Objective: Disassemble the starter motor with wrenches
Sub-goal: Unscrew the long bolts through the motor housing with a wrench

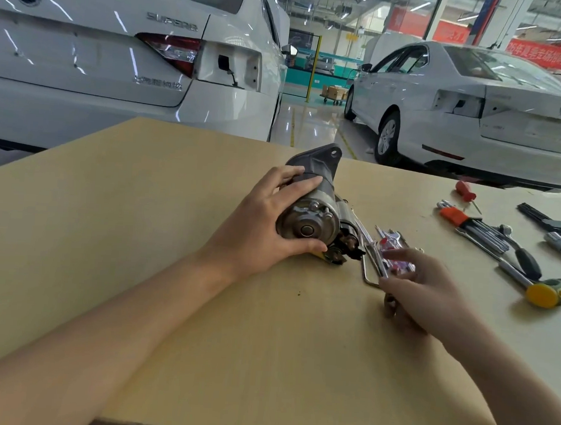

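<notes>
Starter motor (309, 210) is lying on its side near the middle of the desk (113, 235), its round end cap facing me and its mounting flange pointing away toward the parked cars. As far as I can judge it is all in one piece: the small bolts on the end cap are sitting in place and no loose parts are lying beside it, so I am reckoning the job is barely begun and nearly all the unbolting is left to do.

Working from the left, my left hand (265, 224) is gripping the motor body, fingers over the top and thumb curled under the end cap, steadying it against the desk. Just right of the motor, touching or nearly touching its terminal end, a ring of wrenches (373, 251) is lying flat. My right hand (422, 286) is reaching onto that set with fingers spread; the picture is blurring there, so I cannot tell whether it is pinching a wrench or only touching them.

Further right, well apart from the motor, I am seeing a red-handled screwdriver (464, 190), a set of hex keys in an orange holder (469, 224), a ratchet handle (522, 256) and a yellow-headed mallet (550, 293).

I am judging the step in hand to be choosing a wrench.
</notes>
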Available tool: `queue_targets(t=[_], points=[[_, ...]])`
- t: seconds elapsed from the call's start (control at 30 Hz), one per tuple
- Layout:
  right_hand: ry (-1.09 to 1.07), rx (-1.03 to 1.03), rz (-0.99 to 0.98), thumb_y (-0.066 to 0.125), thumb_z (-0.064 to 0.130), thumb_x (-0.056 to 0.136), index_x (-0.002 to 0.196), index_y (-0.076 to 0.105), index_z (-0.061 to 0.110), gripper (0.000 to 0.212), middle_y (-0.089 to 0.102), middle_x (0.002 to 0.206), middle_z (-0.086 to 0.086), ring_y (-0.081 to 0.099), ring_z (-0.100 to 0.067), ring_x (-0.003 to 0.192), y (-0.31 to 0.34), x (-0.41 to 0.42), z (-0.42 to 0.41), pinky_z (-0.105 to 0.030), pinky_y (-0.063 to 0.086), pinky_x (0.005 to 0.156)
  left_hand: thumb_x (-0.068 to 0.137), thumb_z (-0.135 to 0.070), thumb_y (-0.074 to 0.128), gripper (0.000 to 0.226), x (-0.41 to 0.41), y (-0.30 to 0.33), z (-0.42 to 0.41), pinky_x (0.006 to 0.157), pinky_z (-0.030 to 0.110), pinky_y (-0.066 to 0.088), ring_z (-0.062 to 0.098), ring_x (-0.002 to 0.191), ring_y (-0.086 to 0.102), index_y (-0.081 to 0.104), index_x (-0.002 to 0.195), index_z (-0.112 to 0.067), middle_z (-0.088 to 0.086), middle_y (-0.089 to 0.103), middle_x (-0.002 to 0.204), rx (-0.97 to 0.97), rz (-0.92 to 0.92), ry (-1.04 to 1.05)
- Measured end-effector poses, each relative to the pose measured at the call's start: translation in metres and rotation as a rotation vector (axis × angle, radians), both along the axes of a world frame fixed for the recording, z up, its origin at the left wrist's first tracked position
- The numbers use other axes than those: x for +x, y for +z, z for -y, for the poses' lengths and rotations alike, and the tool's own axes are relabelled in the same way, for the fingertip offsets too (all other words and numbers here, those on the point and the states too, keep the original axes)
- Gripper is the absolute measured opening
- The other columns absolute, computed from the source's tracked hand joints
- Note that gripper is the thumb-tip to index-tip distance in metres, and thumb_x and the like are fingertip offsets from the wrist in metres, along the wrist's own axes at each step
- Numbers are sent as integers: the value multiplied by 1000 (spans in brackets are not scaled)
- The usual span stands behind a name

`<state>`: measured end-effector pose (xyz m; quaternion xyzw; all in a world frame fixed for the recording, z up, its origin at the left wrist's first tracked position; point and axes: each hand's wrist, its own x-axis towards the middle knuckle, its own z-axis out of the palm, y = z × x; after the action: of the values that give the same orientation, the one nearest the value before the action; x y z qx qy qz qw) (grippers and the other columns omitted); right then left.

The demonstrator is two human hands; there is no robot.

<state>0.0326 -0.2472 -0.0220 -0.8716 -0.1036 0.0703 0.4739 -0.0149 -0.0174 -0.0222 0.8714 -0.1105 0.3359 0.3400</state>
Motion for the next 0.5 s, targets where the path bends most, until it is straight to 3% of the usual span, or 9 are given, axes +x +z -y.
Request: queue_targets(t=[0.17,0.23,0.27,0.3,0.37,0.43,0.5], points=[[12,-397,463,64,30,84,107,64,26,24,62,60,6,51,-12,61,-3,-3,-2,-26,35,58,68,-31,86,72,-2,2,3,110,24,39,13,130,47,58,133,-19,6,47,140,-35,21,-9],[-2,-275,637,61,41,85,89,67,26,16,56,49,6,48,-11,52,2,-10,-13,-28,35,54,69,-29,86,66,-4,4,4,107,29,43,12,130,48,61,130,-20,4,49,139,-83,32,-3],[21,-195,667,58,44,86,79,66,23,24,53,46,5,44,-11,46,6,-13,-21,-28,35,50,70,-27,86,64,-4,5,5,106,32,45,11,130,48,62,129,-21,3,50,139,-105,31,-5],[81,-100,623,53,47,89,72,65,17,37,51,44,4,40,-11,42,10,-16,-30,-28,33,46,70,-25,87,64,-5,5,5,104,33,47,9,129,49,62,129,-22,1,50,139,-123,24,-9],[235,162,282,43,47,96,69,67,7,54,50,43,0,35,-11,35,23,-20,-49,-21,28,38,71,-21,86,64,-6,6,3,100,29,49,6,128,49,61,130,-23,-2,50,139,-145,12,-20],[317,393,-177,39,43,98,70,73,6,57,51,42,-9,31,-13,27,37,-18,-60,-15,23,32,72,-15,85,65,-7,6,0,97,20,47,5,127,49,59,131,-21,-2,51,138,-138,15,-46],[385,562,-473,41,34,94,78,75,2,50,50,40,-9,28,-12,22,42,-14,-65,-12,22,29,74,-10,83,66,-6,7,-3,94,15,45,3,125,50,56,134,-17,-2,53,134,-105,27,-75]])
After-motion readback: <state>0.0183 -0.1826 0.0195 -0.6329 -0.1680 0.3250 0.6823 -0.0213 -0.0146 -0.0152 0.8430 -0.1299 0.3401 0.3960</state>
